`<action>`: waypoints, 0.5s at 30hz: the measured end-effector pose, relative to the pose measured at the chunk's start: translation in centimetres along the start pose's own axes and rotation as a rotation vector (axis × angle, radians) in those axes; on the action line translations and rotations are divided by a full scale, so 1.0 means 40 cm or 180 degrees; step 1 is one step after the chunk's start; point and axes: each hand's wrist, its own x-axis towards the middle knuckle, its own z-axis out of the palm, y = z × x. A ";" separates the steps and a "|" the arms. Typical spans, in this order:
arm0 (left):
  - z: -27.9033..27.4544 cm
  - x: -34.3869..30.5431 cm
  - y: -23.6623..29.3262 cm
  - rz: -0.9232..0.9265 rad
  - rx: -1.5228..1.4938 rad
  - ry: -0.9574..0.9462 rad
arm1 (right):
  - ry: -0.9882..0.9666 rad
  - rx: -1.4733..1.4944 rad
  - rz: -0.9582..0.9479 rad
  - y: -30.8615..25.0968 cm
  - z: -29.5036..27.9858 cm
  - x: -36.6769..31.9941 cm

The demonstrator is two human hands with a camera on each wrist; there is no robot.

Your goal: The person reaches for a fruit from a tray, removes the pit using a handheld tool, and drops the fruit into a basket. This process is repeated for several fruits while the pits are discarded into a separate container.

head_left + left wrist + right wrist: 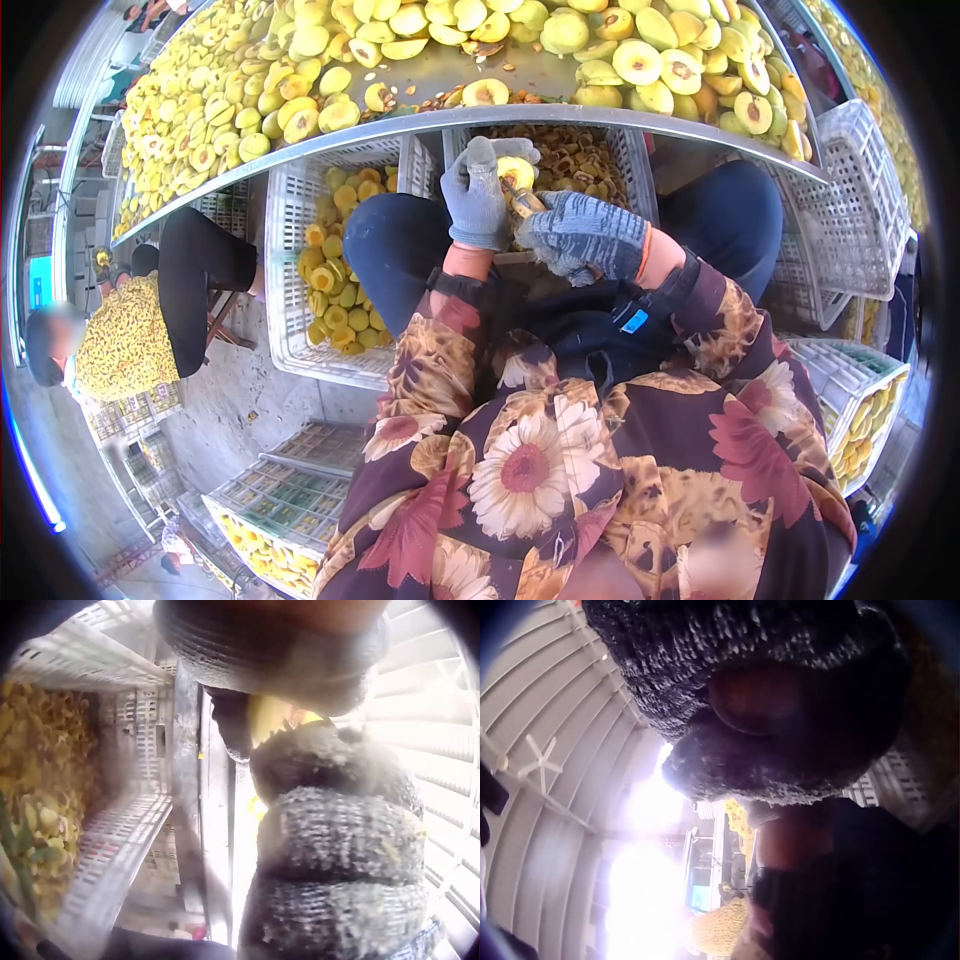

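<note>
A: Where is the yellow fruit (pixel 515 170)?
B: It is just in front of the near edge of the tabletop (pixel 450 117). The fingers of the left hand (pixel 474 195) pinch it.
A: And the right hand (pixel 588 236)?
B: Its fingers are curled around a brown tool (pixel 526 204), close to the fruit. The tool's tip I cannot see clearly.
A: Below the tabletop?
B: There stands a white crate (pixel 285 270), holding fruit halves.
</note>
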 end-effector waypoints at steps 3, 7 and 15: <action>0.003 -0.001 0.011 0.0099 0.0170 -0.0182 | -0.0652 0.0692 -0.0059 0.027 -0.036 0.002; 0.004 0.006 0.032 -0.0845 -0.0256 -0.0375 | -0.1546 0.2262 0.0556 0.057 -0.069 0.027; 0.045 0.002 0.041 -0.1112 -0.1161 -0.0107 | -0.1454 0.1809 0.0193 0.051 -0.056 -0.026</action>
